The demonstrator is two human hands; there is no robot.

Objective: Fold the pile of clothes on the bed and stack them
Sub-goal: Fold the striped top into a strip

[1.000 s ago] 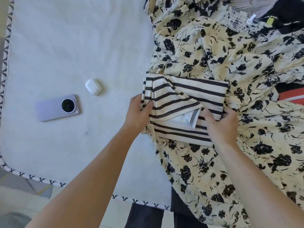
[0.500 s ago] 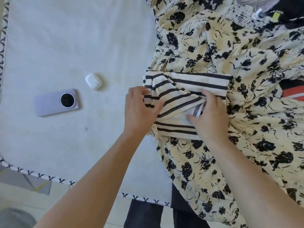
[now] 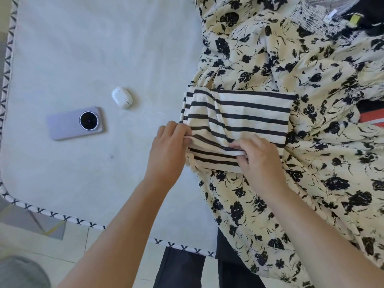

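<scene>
Two bare hands work one striped garment (image 3: 245, 119), folded small on top of a cream floral dress (image 3: 324, 167) at about three o'clock on the bed (image 3: 83, 48). The left hand (image 3: 168, 150) curls its fingers round the garment's left edge; the right hand (image 3: 261, 161) pinches a fold at its near edge. At nine o'clock lie one lilac phone (image 3: 74, 123) and one white earbud case (image 3: 122, 97), close together. No writing is readable.
</scene>
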